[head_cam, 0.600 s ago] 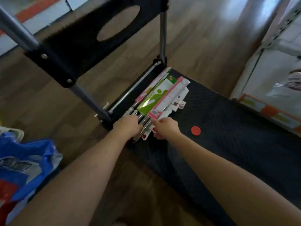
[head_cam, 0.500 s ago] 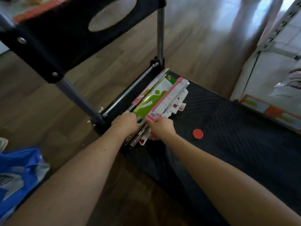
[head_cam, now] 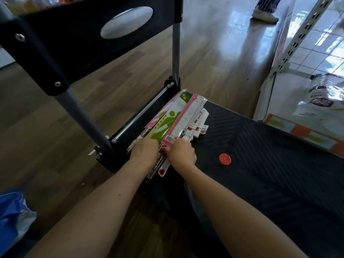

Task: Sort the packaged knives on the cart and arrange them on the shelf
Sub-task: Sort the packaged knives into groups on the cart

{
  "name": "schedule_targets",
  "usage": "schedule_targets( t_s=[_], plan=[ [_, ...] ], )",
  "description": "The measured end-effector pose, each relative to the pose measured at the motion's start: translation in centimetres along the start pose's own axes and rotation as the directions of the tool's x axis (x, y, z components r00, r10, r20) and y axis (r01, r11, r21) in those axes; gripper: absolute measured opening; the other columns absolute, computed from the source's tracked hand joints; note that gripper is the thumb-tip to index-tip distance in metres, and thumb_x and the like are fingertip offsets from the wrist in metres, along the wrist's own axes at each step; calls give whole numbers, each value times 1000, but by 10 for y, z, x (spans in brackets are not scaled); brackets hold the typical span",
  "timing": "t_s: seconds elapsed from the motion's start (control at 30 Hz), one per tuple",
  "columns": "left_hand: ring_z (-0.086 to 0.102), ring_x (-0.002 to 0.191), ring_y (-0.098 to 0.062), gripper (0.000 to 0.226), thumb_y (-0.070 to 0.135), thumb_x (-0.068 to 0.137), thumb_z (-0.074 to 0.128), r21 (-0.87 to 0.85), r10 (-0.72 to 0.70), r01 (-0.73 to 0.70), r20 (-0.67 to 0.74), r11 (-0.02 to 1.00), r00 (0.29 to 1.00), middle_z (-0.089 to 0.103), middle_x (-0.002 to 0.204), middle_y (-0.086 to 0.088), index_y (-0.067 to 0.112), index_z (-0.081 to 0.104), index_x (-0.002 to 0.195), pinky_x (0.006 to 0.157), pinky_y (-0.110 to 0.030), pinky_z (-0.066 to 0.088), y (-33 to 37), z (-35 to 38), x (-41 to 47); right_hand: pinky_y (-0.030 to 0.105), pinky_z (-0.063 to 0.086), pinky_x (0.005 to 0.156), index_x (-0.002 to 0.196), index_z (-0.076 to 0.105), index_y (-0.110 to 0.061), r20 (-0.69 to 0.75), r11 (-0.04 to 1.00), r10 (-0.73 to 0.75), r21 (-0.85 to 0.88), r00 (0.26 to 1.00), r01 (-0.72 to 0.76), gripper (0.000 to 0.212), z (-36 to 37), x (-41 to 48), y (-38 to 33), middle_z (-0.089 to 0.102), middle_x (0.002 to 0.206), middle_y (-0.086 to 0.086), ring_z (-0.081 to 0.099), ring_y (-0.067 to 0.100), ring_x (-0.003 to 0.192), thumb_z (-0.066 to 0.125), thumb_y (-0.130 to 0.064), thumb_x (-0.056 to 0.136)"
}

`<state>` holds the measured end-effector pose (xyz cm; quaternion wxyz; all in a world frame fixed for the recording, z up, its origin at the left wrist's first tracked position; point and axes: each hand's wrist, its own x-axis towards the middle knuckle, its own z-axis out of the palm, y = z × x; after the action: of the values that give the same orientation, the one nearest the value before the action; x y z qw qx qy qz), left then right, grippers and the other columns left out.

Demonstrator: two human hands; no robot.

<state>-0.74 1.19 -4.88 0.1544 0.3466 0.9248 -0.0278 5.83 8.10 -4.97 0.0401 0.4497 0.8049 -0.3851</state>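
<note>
Pink-and-green packaged knives [head_cam: 172,121] sit clamped in left hand [head_cam: 145,152] and right hand [head_cam: 182,153] grips.

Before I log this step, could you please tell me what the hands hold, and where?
The left hand and right hand both grip the stack of packaged knives at its handle end, resting on the cart.

The fingertips are hidden where the left hand [head_cam: 145,152] and right hand [head_cam: 183,154] curl over the near ends of the packaged knives [head_cam: 167,121]. The print on the packs is too blurred to read. The blue bag [head_cam: 11,218] is cut off at the left edge, the cart [head_cam: 270,174] at the right.
</note>
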Motion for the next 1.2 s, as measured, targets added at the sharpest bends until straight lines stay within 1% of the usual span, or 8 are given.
schedule_targets(
  t_s=[0.3, 0.37, 0.5, 0.63, 0.77, 0.9, 0.97, 1.2],
  plan=[
    [60, 95, -32, 21, 20, 91, 53, -127, -61, 77, 124, 989, 990, 63, 103, -17, 1, 61, 95, 67, -34, 42, -1, 2, 7, 31, 41, 68, 109, 56, -6, 82, 975, 10, -222, 997, 8, 25, -6, 6, -10, 59, 114, 11, 59, 28, 103, 56, -23, 91],
    [60, 97, -32, 20, 18, 91, 51, -109, -46, 60, 120, 992, 992, 63, 104, -17, 1, 60, 96, 69, -33, 42, -1, 1, 6, 28, 42, 61, 89, 55, -7, 125, 962, 24, -272, 992, 11, 15, -7, 13, -12, 61, 111, 10, 61, 26, 99, 55, -21, 90],
    [59, 101, -32, 19, 16, 90, 52, -94, -23, 34, 114, 995, 993, 61, 108, -16, 3, 59, 101, 70, -33, 41, 3, -1, 3, 27, 41, 56, 63, 36, -11, 220, 933, 56, -358, 974, 28, 31, -9, 20, -19, 62, 113, 13, 61, 27, 104, 50, -19, 91],
    [58, 103, -32, 21, 15, 91, 50, -103, -13, 25, 111, 994, 994, 59, 112, -16, 2, 58, 106, 70, -33, 40, 5, 0, 0, 28, 48, 76, 92, 54, -6, 214, 874, 86, -485, 973, 30, 13, -13, 16, -23, 60, 117, 9, 59, 22, 107, 51, -18, 91],
    [59, 101, -34, 26, 21, 92, 50, -142, 16, 2, 131, 990, 991, 60, 109, -20, -1, 59, 101, 77, -37, 46, -2, -4, -2, 29, 41, 70, 120, 52, -8, 112, 824, 8, -564, 994, 57, 32, -6, 13, -20, 54, 122, 9, 53, 23, 111, 54, -22, 92],
    [60, 96, -34, 31, 27, 91, 52, -247, 41, 9, 196, 969, 980, 63, 99, -21, -3, 62, 94, 77, -37, 47, -11, -3, -1, 28, 44, 69, 117, 54, -7, 85, 902, 26, -431, 996, 13, 29, -2, 12, -20, 56, 118, 9, 57, 23, 107, 56, -16, 89],
    [61, 91, -30, 30, 28, 91, 53, -366, 42, 47, 232, 930, 972, 62, 90, -15, 2, 65, 98, 78, -35, 48, -17, -5, -1, 28, 49, 68, 100, 57, -9, 89, 964, 41, -264, 995, -16, 19, -3, 13, -12, 61, 107, 9, 62, 23, 96, 59, -23, 87],
    [60, 101, -25, 33, 21, 85, 62, -755, -14, 159, 195, 636, 981, 63, 108, -11, 7, 63, 115, 95, -39, 49, -2, -26, -3, 23, 46, 53, 67, 54, -12, -24, 993, -41, 109, 999, 44, 28, -40, -1, 16, 57, 67, 1, 56, 14, 60, 63, -34, 82]
  ],
)
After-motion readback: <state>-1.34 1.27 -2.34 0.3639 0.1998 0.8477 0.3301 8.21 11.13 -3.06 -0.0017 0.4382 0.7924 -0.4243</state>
